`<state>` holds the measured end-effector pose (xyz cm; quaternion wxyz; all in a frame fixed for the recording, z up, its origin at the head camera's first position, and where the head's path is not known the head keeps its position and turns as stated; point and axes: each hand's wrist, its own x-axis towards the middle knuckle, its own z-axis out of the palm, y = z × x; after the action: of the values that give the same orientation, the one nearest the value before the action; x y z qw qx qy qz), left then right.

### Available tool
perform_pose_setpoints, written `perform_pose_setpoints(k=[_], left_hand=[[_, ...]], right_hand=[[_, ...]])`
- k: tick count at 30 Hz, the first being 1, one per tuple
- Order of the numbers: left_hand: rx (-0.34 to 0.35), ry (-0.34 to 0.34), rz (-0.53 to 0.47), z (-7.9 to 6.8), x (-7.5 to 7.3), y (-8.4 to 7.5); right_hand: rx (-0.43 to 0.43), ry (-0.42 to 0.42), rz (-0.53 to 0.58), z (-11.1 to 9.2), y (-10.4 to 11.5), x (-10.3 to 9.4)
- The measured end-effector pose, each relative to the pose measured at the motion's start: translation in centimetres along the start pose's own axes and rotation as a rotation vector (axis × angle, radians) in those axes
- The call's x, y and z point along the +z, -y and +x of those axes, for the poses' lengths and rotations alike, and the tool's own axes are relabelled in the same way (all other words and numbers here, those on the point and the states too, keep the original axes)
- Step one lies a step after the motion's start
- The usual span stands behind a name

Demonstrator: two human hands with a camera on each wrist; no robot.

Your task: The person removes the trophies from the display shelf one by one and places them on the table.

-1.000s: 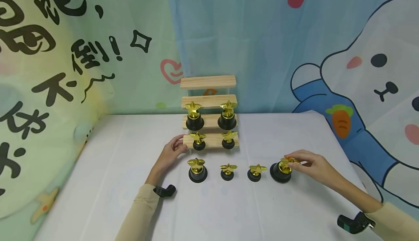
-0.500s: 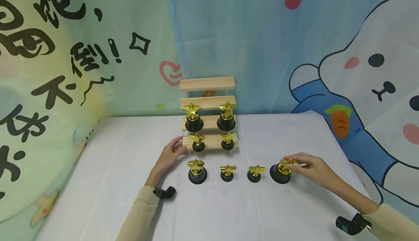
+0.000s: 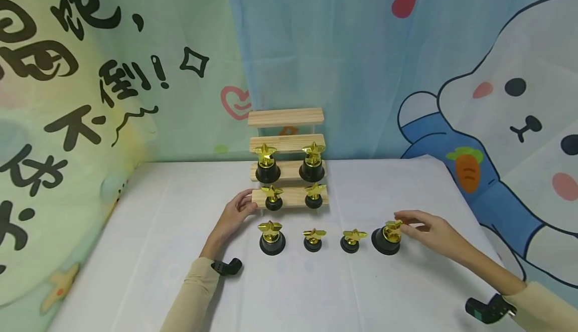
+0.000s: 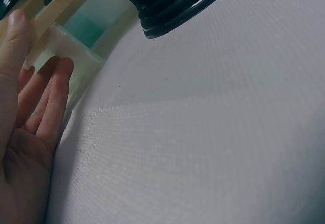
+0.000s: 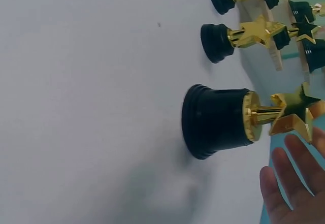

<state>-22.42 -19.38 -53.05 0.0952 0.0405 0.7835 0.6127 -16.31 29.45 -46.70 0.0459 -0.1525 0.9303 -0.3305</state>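
Observation:
My left hand [image 3: 237,210] grips the left end of the lowest step of a wooden tiered stand [image 3: 289,197], its thumb [image 4: 15,36] at the board and its fingers by the clear support below. My right hand [image 3: 426,229] is at the star of a large gold-and-black trophy [image 3: 386,239], the rightmost in the front row. In the right wrist view its fingers [image 5: 292,168] are extended and spread close to the star; the thumb is hidden there. This trophy [image 5: 218,120] stands upright on its black base on the table.
Left of that trophy stand two small trophies [image 3: 350,241] [image 3: 312,240] and another large one [image 3: 272,239]. The stand bears two large trophies [image 3: 268,165] [image 3: 312,164] and two small ones [image 3: 273,198] [image 3: 313,196]. A printed curtain [image 3: 352,71] hangs behind the white table [image 3: 180,181].
My right fingers have loosened from around the trophy's star and shifted slightly right, while the trophy stays standing in place. My left hand keeps its position on the stand.

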Motion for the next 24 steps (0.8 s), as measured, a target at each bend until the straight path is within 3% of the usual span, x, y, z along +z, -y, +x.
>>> perform_pose_setpoints(k=[9, 12, 19, 24], left_hand=[[0.019, 0.003, -0.001, 0.3, -0.3, 0.4], [0.016, -0.003, 0.007, 0.3, -0.3, 0.6], [0.029, -0.026, -0.012, 1.6, 0.1, 3.3], [0.048, -0.045, -0.006, 1.7, 0.2, 3.5]], right_hand=[[-0.093, -0.156, 0.027, 2.6, 2.3, -2.0], [-0.131, -0.17, 0.032, 4.0, 3.5, -2.7], [-0.187, -0.195, 0.066, 6.1, 5.4, -3.7], [-0.193, -0.18, 0.096, 6.7, 6.1, -3.6]])
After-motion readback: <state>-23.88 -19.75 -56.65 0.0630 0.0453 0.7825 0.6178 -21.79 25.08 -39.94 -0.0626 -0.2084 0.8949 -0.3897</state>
